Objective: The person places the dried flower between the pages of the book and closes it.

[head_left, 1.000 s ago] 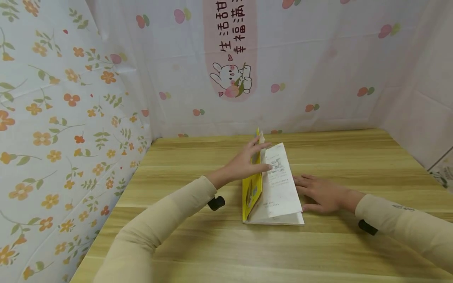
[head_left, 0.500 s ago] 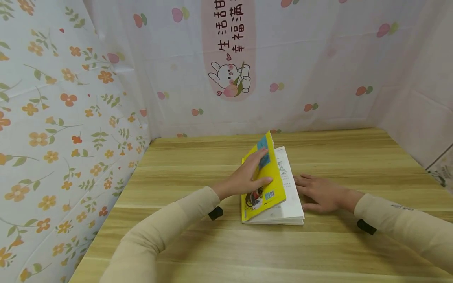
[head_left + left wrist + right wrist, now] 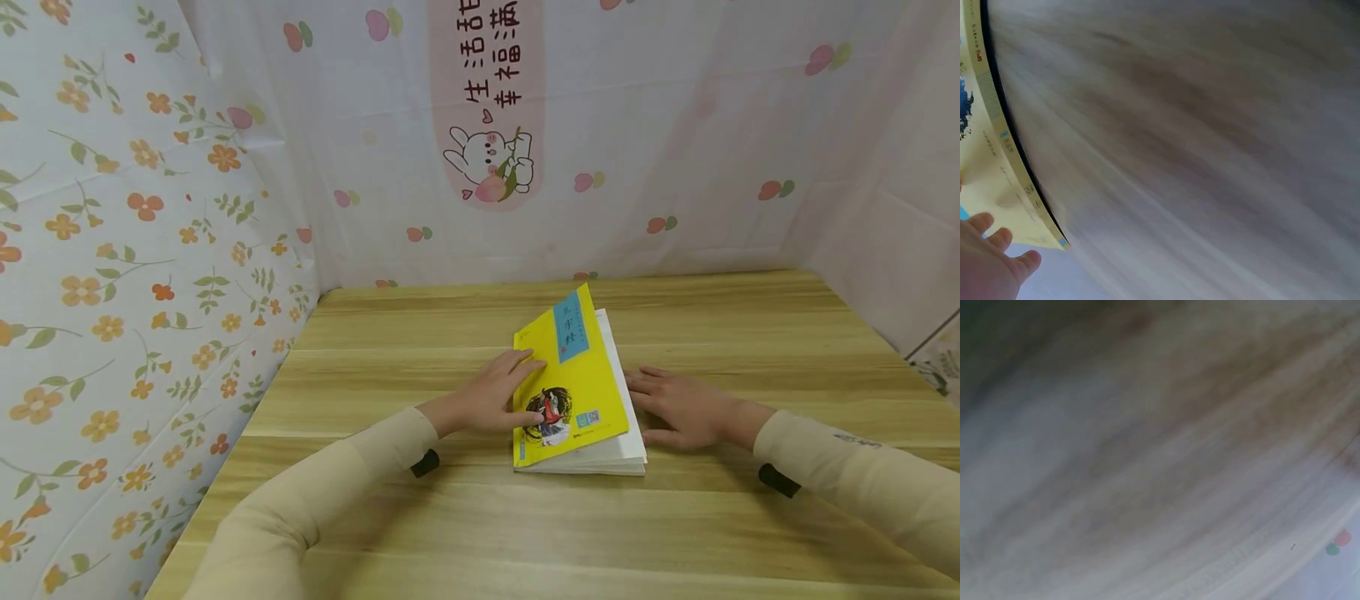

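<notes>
A yellow paperback book (image 3: 581,375) with a blue title panel lies on the table, its front cover slightly raised over the white pages (image 3: 626,417). At its left side, my left hand (image 3: 495,392) rests with extended fingers over the cover near the spine. The left wrist view has the book's spine (image 3: 1007,134) at the left edge and the left hand (image 3: 991,256) below, fingers spread. My right hand (image 3: 686,408) lies flat on the table against the book's right edge, fingers straight. The right wrist view holds only blurred tabletop and no hand.
The wooden table (image 3: 420,517) extends around the book on all sides. Behind it hangs a pale printed cloth (image 3: 637,125), and a flowered cloth (image 3: 150,275) stands along the left.
The book's cover has swung from nearly upright down to the right over the pages. My left hand went right with it, then drew back left toward the spine. My right hand stayed put.
</notes>
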### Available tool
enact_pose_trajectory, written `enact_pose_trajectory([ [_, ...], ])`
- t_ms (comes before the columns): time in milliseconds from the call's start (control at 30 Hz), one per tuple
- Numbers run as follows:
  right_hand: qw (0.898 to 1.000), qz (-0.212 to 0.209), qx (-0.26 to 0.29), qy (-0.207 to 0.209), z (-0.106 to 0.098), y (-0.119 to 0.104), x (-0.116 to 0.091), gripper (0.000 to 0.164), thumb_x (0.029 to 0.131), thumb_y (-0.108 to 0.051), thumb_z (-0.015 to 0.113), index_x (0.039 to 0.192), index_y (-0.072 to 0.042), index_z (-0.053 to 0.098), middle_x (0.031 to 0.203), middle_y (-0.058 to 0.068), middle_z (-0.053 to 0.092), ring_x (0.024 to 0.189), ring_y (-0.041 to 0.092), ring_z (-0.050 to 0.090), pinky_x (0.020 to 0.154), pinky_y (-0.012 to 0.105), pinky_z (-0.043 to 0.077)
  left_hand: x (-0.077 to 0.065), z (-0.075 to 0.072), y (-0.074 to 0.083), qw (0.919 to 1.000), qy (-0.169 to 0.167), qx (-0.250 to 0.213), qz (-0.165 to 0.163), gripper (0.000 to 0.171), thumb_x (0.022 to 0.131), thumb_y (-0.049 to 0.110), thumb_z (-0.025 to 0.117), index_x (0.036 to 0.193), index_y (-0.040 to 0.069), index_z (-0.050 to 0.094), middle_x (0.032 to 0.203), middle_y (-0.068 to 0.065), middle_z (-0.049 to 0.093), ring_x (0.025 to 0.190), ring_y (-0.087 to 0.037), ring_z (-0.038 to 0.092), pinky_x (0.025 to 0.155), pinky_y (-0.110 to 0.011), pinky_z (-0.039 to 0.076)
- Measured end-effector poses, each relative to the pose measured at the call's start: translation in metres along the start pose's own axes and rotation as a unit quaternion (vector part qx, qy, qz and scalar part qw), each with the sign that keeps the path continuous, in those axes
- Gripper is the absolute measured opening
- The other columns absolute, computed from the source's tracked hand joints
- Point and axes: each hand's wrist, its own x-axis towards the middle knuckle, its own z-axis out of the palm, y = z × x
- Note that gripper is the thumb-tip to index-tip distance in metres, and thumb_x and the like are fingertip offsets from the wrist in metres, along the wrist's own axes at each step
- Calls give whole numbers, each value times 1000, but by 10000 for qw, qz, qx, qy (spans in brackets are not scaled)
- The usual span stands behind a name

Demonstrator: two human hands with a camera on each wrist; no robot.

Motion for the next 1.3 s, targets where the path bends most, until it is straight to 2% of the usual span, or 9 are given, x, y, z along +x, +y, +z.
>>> enact_pose_trajectory([
  [133,9999,101,30,-9,-1,-1,-1,71,95,-55,52,140,0,49,145,21,44,132,38,41,103,56,32,-5,0,-3,9995,-249,175,47,84,92,59,54,156,16,22,160,-10,17,145,-27,15,114,-49,14],
  [333,9994,321,153,10,-2,-2,-3,74,94,-57,52,140,1,49,146,22,42,132,39,41,103,57,31,-7,5,-6,9972,-602,429,79,86,92,66,45,158,20,13,162,-6,11,147,-24,11,114,-50,12],
  [467,9959,857,301,24,-12,1,-5,76,94,-56,54,145,-2,44,150,18,38,136,38,36,107,55,27,-5,8,-7,9966,-657,496,88,86,93,66,44,158,21,11,162,-5,9,147,-24,11,114,-49,12],
  [567,9925,1165,219,282,-23,6,-6,72,93,-49,61,146,-3,43,150,17,39,135,37,36,107,53,28,-5,8,-8,9959,-692,570,87,86,93,66,44,158,21,11,162,-4,8,147,-24,10,114,-49,11],
  [667,9901,1202,113,710,-32,9,-4,69,91,-39,67,144,-3,45,147,17,42,132,38,40,104,54,32,-5,9,-8,9953,-747,616,63,85,93,66,43,158,21,11,162,-4,7,147,-24,10,114,-49,11],
  [800,9893,1018,159,1032,-38,4,1,70,88,-39,71,145,-7,45,147,15,42,130,37,41,100,56,36,-5,8,-7,9942,-832,683,8,85,93,67,42,158,22,10,162,-3,6,147,-24,9,114,-48,10],
  [1100,9963,258,144,802,-22,-24,9,71,89,-55,62,145,-16,47,151,9,39,134,38,38,101,52,38,-3,6,-4,9923,-893,864,-18,85,93,69,40,158,23,10,162,-4,7,147,-25,9,114,-50,11],
  [1167,9973,141,106,709,-16,-26,8,71,89,-58,61,146,-17,46,152,9,37,135,37,37,105,47,34,-2,8,-4,9915,-896,942,-8,85,93,70,38,158,23,11,162,-5,7,147,-26,9,114,-50,11],
  [1300,9983,-59,170,546,-7,-27,8,72,90,-58,59,147,-16,45,154,11,33,138,35,34,112,34,18,-2,11,-5,9906,-923,1013,-11,85,92,70,38,158,23,11,162,-5,8,147,-26,10,114,-51,12],
])
